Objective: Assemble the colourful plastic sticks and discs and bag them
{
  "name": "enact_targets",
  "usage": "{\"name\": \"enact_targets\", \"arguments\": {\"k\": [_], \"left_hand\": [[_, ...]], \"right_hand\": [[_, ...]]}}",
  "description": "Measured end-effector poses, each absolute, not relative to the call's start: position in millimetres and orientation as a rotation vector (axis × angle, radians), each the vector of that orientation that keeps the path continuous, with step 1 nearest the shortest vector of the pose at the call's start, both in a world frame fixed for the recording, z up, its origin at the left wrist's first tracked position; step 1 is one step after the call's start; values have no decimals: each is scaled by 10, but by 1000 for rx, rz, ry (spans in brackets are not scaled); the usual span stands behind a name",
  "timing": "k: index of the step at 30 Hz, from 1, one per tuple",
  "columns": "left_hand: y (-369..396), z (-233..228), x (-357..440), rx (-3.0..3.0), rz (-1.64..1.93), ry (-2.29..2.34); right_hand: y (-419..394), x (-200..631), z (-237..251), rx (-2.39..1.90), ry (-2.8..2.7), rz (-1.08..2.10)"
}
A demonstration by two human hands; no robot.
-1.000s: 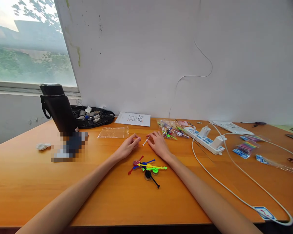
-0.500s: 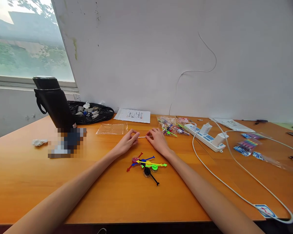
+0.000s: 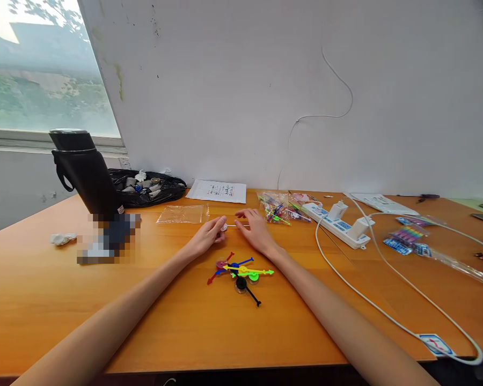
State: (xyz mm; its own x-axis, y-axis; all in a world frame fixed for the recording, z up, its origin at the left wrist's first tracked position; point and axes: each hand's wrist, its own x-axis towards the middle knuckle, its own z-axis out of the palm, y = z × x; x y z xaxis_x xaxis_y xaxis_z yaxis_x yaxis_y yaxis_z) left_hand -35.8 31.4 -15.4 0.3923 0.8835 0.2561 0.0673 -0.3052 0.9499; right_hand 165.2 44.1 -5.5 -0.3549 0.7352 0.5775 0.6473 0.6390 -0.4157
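Note:
My left hand [image 3: 209,236] is closed, with thumb and fingers pinching a white arrow spinner [image 3: 224,227]. Its round hub shows at the fingertips, and a thin white shaft points right. Beside the shaft's far end, my right hand [image 3: 254,230] has its fingers apart; whether they touch the shaft is hard to see. Between my forearms lies a loose cluster of arrow spinners: a red one [image 3: 221,265], a blue one [image 3: 246,261], a yellow one [image 3: 251,270], a green one [image 3: 253,277] and a black one [image 3: 241,284]. Clear round bases show under some of them.
Behind my hands lie a clear plastic sleeve [image 3: 181,214], a white envelope [image 3: 217,191] and bagged spinners [image 3: 276,206]. A power strip [image 3: 338,228] with chargers and a looping white cable [image 3: 354,297] occupy the right. Left stand a black flask [image 3: 86,179] and an open black bag [image 3: 169,195].
My right fingers have loosened and spread away from the white shaft. More of the spinner's round hub now shows at my left fingertips. The view has shifted slightly.

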Motion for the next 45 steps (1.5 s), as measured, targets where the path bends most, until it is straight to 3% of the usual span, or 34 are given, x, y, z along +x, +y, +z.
{"name": "enact_targets", "arguments": {"k": [5,31,38,45], "left_hand": [[244,-89,-373,1615,1028,818],[118,-57,-336,1673,868,884],[79,25,-375,1836,826,914],[-70,119,-367,1812,726,833]], "right_hand": [[181,1500,72,-762,-2147,333],[91,1576,124,-804,-2205,233],[398,2132,207,-1425,-1959,131],[358,2365,367,-1966,-2240,34]]}}
